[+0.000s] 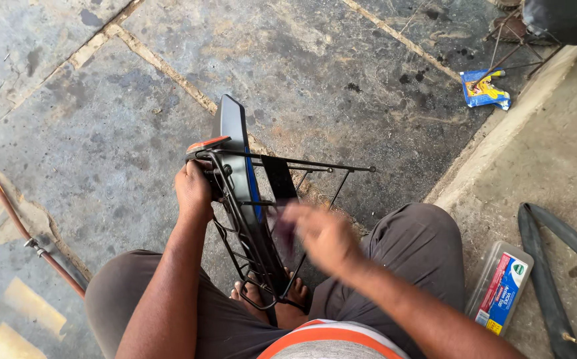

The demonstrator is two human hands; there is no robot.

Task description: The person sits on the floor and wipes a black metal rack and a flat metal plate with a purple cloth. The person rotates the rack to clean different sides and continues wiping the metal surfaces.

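Stone-slab floor (102,133) with dirt-filled joints fills the head view, edged on the right by a raised concrete step (554,159). One black wire bicycle carrier rack (248,219), with one black mudguard (230,129) and one orange reflector (207,143) on it, stands upright between the seated person's knees, its lower end resting by the bare feet. The left hand (194,191) has its fingers closed around the rack's upper left corner. The right hand (325,236) is blurred in motion just beside the rack's struts, so I cannot tell whether its fingers are open or closed. The rack could tip or twist, since only one hand steadies it, and its lower wires sit close to the toes. Elsewhere: one hose (9,213), one clear plastic box (501,286), one rubber inner tube (554,266), one blue-and-yellow wrapper (484,90).
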